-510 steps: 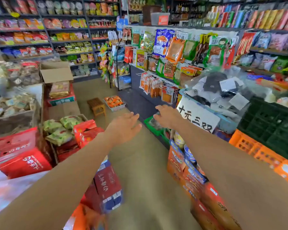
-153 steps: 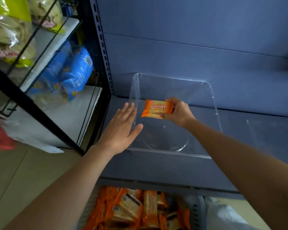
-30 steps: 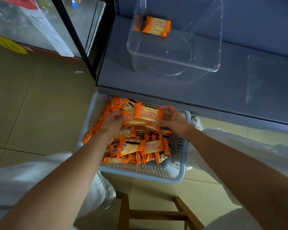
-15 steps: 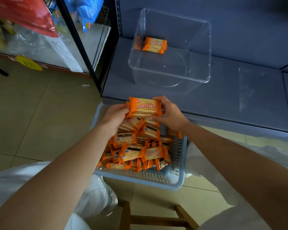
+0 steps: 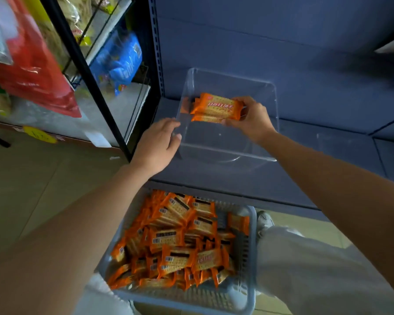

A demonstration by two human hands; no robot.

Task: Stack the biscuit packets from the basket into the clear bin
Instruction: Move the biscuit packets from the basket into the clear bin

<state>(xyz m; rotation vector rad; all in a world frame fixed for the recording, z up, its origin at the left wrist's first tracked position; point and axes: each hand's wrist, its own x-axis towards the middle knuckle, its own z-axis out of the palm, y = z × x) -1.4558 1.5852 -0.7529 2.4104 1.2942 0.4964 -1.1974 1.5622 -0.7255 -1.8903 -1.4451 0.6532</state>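
Observation:
A clear plastic bin [image 5: 273,114] stands on a blue-grey shelf [image 5: 328,160]. My right hand [image 5: 250,120] reaches into the bin and grips an orange biscuit packet [image 5: 216,107] by its right end. Another orange packet shows just beneath it at the bin's back left. My left hand [image 5: 159,144] rests against the bin's front left corner, fingers loosely bent. Below the shelf, a pale blue basket [image 5: 246,289] on the floor holds several orange biscuit packets [image 5: 180,242].
A black wire rack [image 5: 84,71] with blue and red snack bags stands to the left of the shelf. A perforated shelf upright [image 5: 157,53] runs beside the bin. My legs in pale trousers [image 5: 305,269] flank the basket. Tan floor tiles lie at the left.
Both hands lifted a packet out of the basket. My right hand carried it up into the bin, over the packet lying there. My left hand let go and moved to the bin's corner.

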